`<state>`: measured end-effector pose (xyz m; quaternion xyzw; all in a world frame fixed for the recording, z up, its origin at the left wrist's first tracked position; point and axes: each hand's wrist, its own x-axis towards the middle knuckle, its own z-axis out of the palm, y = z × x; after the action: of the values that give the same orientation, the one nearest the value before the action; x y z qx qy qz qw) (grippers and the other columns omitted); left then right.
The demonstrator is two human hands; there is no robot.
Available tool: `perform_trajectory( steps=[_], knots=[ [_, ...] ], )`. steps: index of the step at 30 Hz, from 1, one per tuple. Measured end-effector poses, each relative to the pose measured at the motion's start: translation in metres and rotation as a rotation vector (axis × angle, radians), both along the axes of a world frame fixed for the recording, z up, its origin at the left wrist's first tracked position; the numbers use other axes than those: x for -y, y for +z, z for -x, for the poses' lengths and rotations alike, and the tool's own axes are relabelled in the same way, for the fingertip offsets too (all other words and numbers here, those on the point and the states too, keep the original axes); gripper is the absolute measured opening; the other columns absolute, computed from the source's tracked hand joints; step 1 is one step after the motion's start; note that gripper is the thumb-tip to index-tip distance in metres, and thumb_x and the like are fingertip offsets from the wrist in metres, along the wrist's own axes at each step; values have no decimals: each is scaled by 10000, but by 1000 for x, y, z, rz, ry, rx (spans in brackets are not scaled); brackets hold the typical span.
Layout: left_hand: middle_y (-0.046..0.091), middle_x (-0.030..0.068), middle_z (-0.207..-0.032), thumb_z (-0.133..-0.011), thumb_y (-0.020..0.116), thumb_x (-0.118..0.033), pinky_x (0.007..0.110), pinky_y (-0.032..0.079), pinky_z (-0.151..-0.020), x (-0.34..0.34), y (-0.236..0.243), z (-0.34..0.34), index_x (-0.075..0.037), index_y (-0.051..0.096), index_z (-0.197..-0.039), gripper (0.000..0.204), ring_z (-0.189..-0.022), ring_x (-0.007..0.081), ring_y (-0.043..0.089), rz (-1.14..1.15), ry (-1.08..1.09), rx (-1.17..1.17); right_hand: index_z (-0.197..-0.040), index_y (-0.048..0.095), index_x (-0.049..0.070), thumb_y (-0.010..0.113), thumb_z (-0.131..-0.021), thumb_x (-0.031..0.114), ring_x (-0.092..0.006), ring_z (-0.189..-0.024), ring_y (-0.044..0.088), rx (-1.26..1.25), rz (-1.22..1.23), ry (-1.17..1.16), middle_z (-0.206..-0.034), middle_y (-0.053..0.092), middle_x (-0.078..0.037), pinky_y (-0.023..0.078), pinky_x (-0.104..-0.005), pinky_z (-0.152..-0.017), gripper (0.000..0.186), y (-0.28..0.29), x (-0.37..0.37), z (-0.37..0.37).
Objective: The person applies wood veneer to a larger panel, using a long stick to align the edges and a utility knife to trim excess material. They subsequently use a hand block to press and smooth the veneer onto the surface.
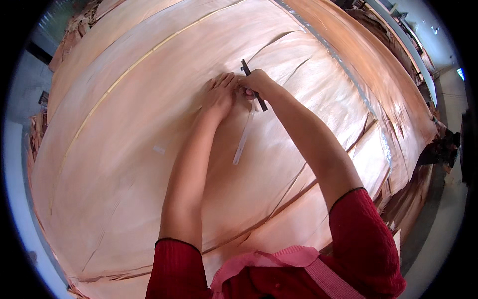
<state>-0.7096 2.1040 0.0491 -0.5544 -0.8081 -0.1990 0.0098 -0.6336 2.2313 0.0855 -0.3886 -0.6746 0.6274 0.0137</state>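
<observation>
A broad tan sheet (pixel 124 194) is carrying a narrow whitish strip (pixel 240 146) and a small pale scrap (pixel 159 149), while a long yellowish line (pixel 118 81) is curving across it
</observation>
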Motion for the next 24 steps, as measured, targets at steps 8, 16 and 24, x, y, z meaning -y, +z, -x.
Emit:
perform_trajectory(
  steps=[8, 16, 24],
  knots=[
    [390, 47, -1311, -857, 426, -245, 399, 205, -1032, 7, 6, -6, -117, 426, -1235, 399, -1244, 217, 303, -5, 10, -52, -748, 569, -40, 513, -818, 82, -182, -505, 530, -53, 295, 26, -618, 563, -128, 477, -324, -488, 151, 1, -7, -22],
    [366, 35, -1324, -853, 457, -304, 476, 195, -1015, 11, 11, -14, -118, 427, -1232, 424, -1251, 273, 272, 15, 51, -116, -756, 582, 11, 605, -785, 166, -144, -523, 558, 191, -315, 95, -694, 626, -86, 409, -272, -392, 159, 46, -99, -33],
    [406, 33, -1296, -818, 509, -359, 504, 221, -982, 13, 19, -24, -105, 465, -1206, 466, -1206, 284, 330, 67, 46, -133, -918, 532, -13, 563, -826, 143, -56, -401, 382, -188, 275, -86, -859, 614, -152, 406, -216, -427, 184, 19, -115, -67]
  ],
)
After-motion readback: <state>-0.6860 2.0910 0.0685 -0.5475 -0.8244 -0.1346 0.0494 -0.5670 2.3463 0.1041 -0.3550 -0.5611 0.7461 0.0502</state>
